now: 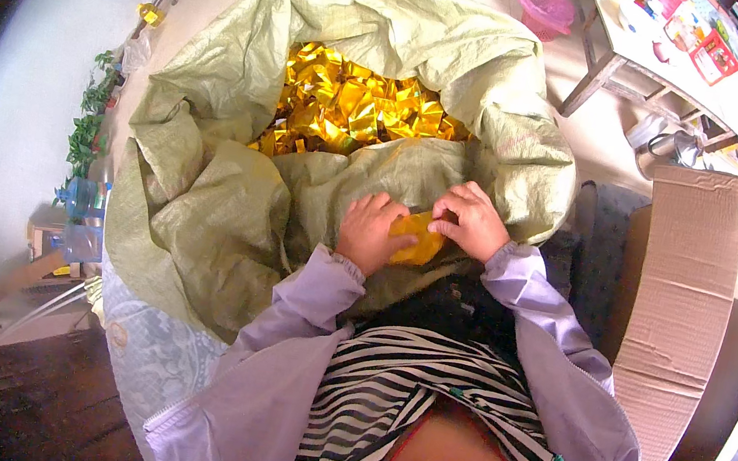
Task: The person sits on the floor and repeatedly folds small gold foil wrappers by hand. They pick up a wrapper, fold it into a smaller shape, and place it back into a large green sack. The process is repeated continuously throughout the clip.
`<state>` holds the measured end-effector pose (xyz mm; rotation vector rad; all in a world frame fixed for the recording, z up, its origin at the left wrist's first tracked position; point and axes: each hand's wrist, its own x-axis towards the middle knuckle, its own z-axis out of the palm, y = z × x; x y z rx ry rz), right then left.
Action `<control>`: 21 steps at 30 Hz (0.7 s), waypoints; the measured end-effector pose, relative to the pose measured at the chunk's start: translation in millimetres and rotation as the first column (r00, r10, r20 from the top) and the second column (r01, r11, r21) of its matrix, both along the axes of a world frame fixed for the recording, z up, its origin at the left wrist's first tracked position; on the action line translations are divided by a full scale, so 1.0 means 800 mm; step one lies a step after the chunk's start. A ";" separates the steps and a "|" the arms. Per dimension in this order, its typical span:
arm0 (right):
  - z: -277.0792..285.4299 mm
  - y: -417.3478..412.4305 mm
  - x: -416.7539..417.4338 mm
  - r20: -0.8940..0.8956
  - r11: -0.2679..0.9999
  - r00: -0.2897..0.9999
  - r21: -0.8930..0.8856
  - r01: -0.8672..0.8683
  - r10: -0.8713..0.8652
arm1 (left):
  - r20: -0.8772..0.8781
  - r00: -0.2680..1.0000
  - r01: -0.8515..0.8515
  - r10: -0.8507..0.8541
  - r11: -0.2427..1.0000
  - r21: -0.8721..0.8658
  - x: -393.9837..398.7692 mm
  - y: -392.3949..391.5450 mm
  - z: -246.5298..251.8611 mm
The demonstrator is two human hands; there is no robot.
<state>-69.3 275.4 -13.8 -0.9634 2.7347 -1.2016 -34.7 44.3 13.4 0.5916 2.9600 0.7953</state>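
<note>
Between my two hands is a piece of shiny gold foil paper, held over the near side of a large woven plastic sack. My left hand grips its left side, the thumb lying across its face. The thumb and fingers of my right hand pinch its upper right edge. Beyond my hands the mouth of the sack gapes, its rim rolled and creased, and many folded gold foil pieces lie heaped inside. How the held piece is folded cannot be told.
A cardboard box stands close on my right. At the upper right are a table with assorted items on it and a pink basket. Green plants and blue water bottles stand along the wall at left.
</note>
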 end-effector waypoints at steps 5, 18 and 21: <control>-0.006 -0.001 -0.007 -0.045 1.000 0.999 -0.013 -0.007 0.006 | -0.002 1.000 0.016 -0.016 0.997 -0.074 0.001 0.001 0.003; 0.003 -0.001 -0.004 0.075 1.000 0.997 0.007 -0.009 0.009 | 0.052 0.998 0.022 -0.019 0.998 -0.054 0.016 0.002 0.014; 0.003 -0.002 -0.003 0.048 1.000 0.999 -0.006 0.002 -0.002 | 0.044 0.999 0.018 -0.017 0.999 -0.038 0.016 0.002 0.013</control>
